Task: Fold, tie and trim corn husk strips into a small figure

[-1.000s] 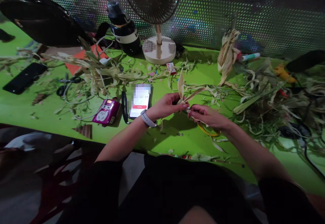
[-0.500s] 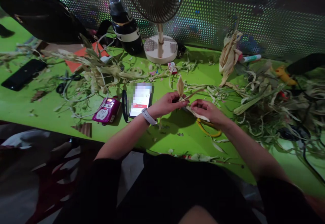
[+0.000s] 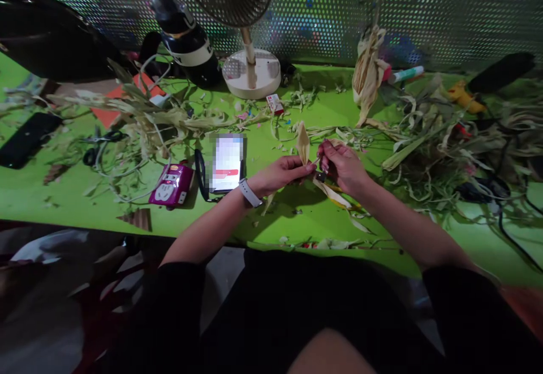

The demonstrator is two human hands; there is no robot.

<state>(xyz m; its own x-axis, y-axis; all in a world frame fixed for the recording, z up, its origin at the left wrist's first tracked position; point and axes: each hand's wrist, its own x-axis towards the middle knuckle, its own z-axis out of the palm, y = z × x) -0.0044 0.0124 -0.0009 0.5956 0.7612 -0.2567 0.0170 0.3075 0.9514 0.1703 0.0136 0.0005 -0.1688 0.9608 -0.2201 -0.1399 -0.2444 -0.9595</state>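
My left hand (image 3: 285, 173) pinches a dried corn husk (image 3: 302, 143) whose pointed tip stands up above the thumb and fingers. To its right, my right hand (image 3: 344, 164) is closed, thumb against fingers, on a thin strip of the same husk, close to my left fingertips. A pale husk strip (image 3: 333, 194) hangs down to the right, below my hands. It partly covers a yellow loop-shaped thing (image 3: 355, 209) on the green table (image 3: 271, 224). A small dark patch shows between the hands; I cannot make it out.
Loose husks (image 3: 424, 159) heap at the right, with more (image 3: 169, 116) at the left. A husk bundle (image 3: 368, 74) stands behind. Around are a fan (image 3: 250, 77), a bottle (image 3: 186, 46), a lit phone (image 3: 229, 162), a purple power strip (image 3: 172, 184), scissors (image 3: 99, 145) and a glue gun (image 3: 469, 97).
My right hand has risen and turned, drawing a thin strip up near the left fingertips. The pale strip it was beside now hangs free. The view has shifted slightly.
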